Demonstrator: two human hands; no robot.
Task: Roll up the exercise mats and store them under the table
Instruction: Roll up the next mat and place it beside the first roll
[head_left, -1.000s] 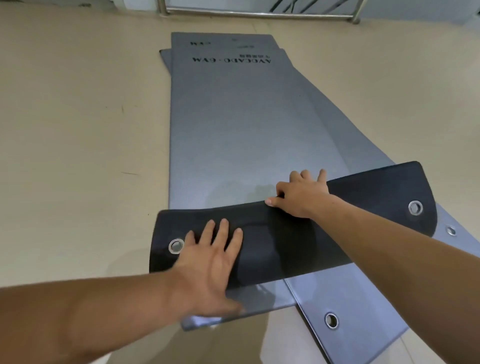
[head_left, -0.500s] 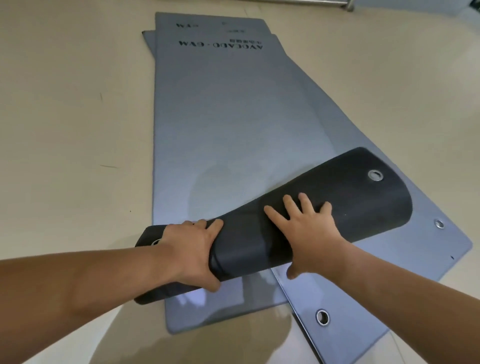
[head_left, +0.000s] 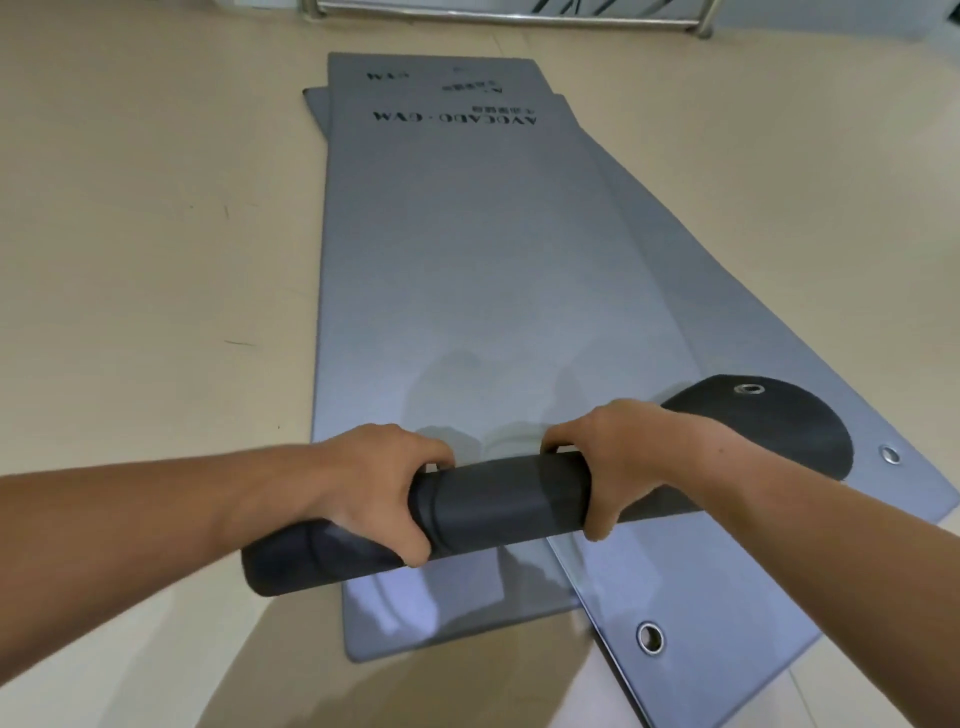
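Observation:
Several grey exercise mats lie stacked and fanned on the floor, the top mat (head_left: 467, 270) running away from me with black lettering at its far end. Its near end is rolled into a dark tube (head_left: 488, 499), black underside outward. My left hand (head_left: 379, 488) grips the roll left of centre, thumb underneath. My right hand (head_left: 613, 457) grips it right of centre, fingers curled over the top. The roll's right end (head_left: 769, 421) is looser and wider, with a metal eyelet showing. A lower mat (head_left: 727, 597) sticks out at the near right.
Beige floor (head_left: 145, 260) surrounds the mats on the left, right and near side. A metal rail (head_left: 509, 13) runs along the far edge of the room. The lower mat's corner eyelets (head_left: 650, 637) lie near my right forearm.
Both hands went from pressing flat on the folded-over end to gripping it. The fold has tightened into a narrow tube, tighter on the left than on the right.

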